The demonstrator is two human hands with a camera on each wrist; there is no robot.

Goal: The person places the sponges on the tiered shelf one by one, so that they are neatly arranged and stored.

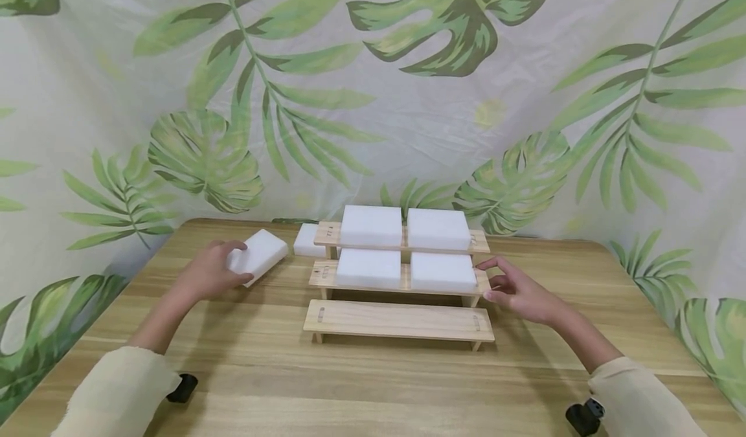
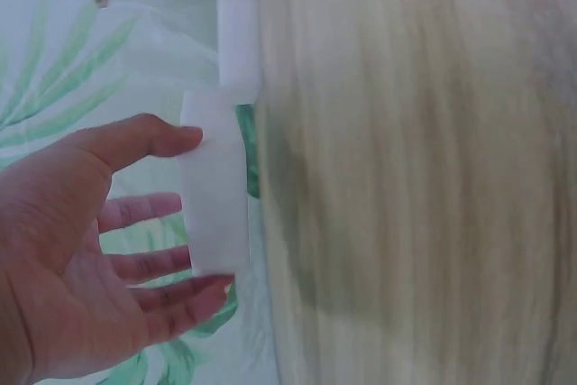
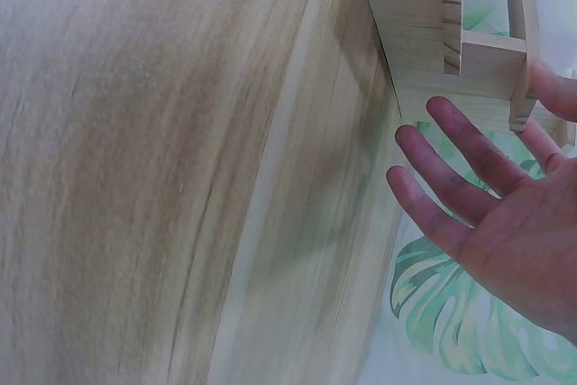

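Note:
My left hand (image 1: 214, 270) holds a white block (image 1: 260, 256) left of the wooden stand; in the left wrist view the thumb and fingers of the hand (image 2: 108, 241) grip the block (image 2: 215, 182) at its edges. My right hand (image 1: 524, 292) is at the right end of the middle shelf (image 1: 405, 287), thumb and forefinger at its edge. In the right wrist view the other fingers of this hand (image 3: 505, 214) are spread beside the wooden stand (image 3: 419, 6). Two white blocks sit on the middle shelf and two on the top shelf (image 1: 479, 243). The front shelf (image 1: 396, 320) bears nothing.
Another white block (image 1: 307, 239) lies on the wooden table (image 1: 326, 392), behind and left of the stand. A leaf-patterned curtain (image 1: 419, 133) hangs behind the table. Small black objects (image 1: 182, 388) are by both sleeves.

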